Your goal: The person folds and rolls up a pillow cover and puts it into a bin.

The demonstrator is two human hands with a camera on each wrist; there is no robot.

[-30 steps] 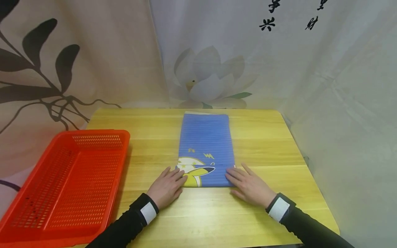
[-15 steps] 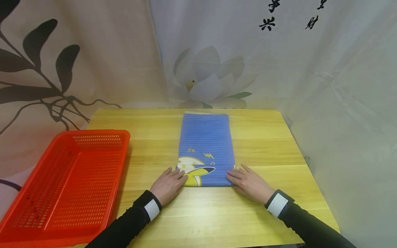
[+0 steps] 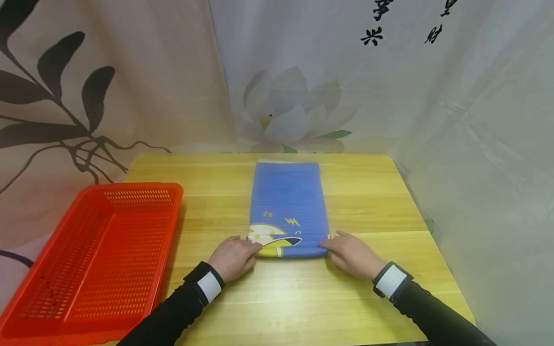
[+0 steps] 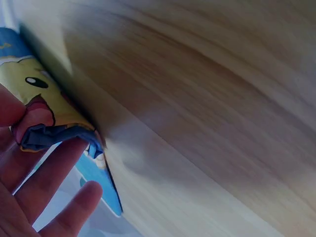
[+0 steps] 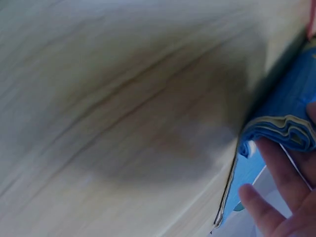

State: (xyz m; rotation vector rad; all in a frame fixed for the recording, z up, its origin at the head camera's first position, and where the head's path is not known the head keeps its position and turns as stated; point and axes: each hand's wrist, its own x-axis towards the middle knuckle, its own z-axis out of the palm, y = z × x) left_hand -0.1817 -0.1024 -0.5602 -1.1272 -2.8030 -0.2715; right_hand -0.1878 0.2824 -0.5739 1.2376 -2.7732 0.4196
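Folded blue cloth (image 3: 287,206) lies on the tabletop (image 3: 372,202), long axis running straight away from the person; left hand (image 3: 232,257) and right hand (image 3: 352,254) each pinch a near corner, equally close, near edge lifted slightly

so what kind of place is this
Probably a staged indoor spot for folding laundry: a small wooden table hemmed in by printed curtains, with a folded blue cloth and a red basket.
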